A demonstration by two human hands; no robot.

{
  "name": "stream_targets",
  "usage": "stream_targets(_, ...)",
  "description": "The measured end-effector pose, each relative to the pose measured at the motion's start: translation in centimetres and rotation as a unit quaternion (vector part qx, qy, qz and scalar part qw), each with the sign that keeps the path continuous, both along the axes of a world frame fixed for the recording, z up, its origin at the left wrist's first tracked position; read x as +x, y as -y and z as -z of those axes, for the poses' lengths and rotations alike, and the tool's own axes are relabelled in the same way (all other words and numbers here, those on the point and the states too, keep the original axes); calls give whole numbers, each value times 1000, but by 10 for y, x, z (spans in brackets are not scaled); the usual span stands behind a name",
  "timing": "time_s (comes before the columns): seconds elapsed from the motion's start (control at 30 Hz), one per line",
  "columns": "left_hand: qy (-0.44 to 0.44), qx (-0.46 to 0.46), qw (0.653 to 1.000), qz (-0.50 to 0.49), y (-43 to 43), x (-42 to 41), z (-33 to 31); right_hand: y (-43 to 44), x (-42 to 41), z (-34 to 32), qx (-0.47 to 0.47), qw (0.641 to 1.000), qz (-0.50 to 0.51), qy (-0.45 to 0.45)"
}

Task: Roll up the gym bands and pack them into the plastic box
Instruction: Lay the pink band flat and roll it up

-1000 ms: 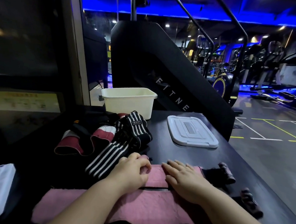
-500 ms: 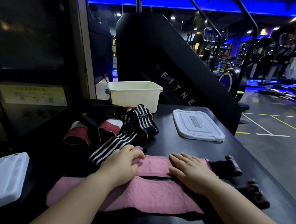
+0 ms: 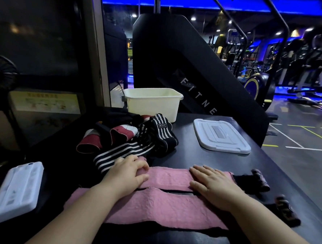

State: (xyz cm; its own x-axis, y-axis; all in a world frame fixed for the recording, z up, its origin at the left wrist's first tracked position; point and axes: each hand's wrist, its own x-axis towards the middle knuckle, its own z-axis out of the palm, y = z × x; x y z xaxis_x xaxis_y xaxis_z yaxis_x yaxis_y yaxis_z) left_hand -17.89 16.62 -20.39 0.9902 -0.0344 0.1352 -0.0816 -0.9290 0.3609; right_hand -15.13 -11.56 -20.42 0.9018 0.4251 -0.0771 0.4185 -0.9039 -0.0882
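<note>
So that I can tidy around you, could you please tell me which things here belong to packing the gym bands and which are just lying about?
Belong to the job: pink band, pinched by the left hand and pressed flat by the right hand; striped band; red and white band; plastic box; lid.
Lying about: white flat case; fan; stair machine.

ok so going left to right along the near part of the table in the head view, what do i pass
white flat case → left hand, gripping the end of the pink band → right hand, flat on it → black straps
</note>
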Motion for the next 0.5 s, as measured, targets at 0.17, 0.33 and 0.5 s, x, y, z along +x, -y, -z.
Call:
stream_targets(0.17, 7, 21, 1000, 11, 3, -6, 1, -4, 1, -11, -19, 1000, -14, -8)
stream_targets(0.33, 5, 3, 1000, 12, 1, -6, 0, -29, -5, -37, -10, 997, -74, -4)
stream_targets(0.5, 0, 7, 1000, 25, -6, -5, -1, -83, -19, -40, 62, 986, -148, -34)
